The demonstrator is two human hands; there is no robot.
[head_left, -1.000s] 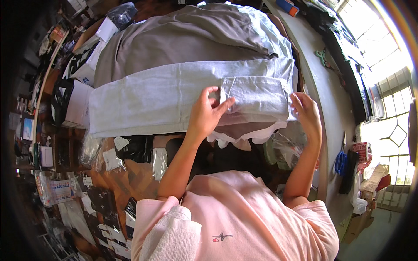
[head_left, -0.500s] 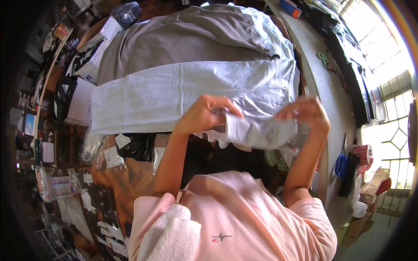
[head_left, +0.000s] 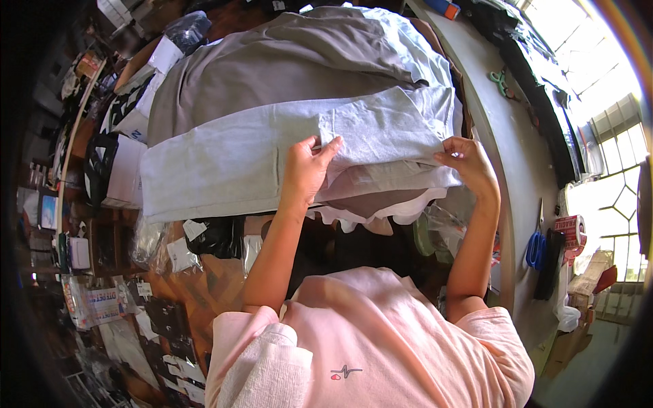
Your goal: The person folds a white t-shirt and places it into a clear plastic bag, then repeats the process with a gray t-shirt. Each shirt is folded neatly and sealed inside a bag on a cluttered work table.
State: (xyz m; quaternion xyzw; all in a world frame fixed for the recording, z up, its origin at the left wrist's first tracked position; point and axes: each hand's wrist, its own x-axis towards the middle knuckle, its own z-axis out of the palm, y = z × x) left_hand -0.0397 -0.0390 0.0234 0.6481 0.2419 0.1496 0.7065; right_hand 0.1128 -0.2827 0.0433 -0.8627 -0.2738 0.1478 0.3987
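Observation:
A light grey garment (head_left: pixel 224 160) lies folded lengthwise across the near side of a cloth-covered surface. My left hand (head_left: pixel 307 163) is closed, pinching a stitched edge of its folded-over part (head_left: pixel 381 129) between thumb and fingers. At the right end, my right hand (head_left: pixel 469 160) pinches the garment's edge, its other fingers curled. Between my hands the fabric lies spread, with a few creases. Behind it is a large brown-grey cloth (head_left: pixel 272 75). Below the garment's near edge hang pale scalloped folds of fabric (head_left: pixel 394 211).
A grey table (head_left: pixel 476 88) runs along the right, with green-handled scissors (head_left: pixel 502 83), blue-handled scissors (head_left: pixel 536 248) and a red-and-white tape roll (head_left: pixel 570 231). White boxes (head_left: pixel 128 173) stand at the left. Plastic bags (head_left: pixel 180 255) lie over the wooden floor (head_left: pixel 218 289) at the left.
Both hands have moved up and away from me, the left also leftward. The part they held lifted and blurred near me now lies folded back over the garment.

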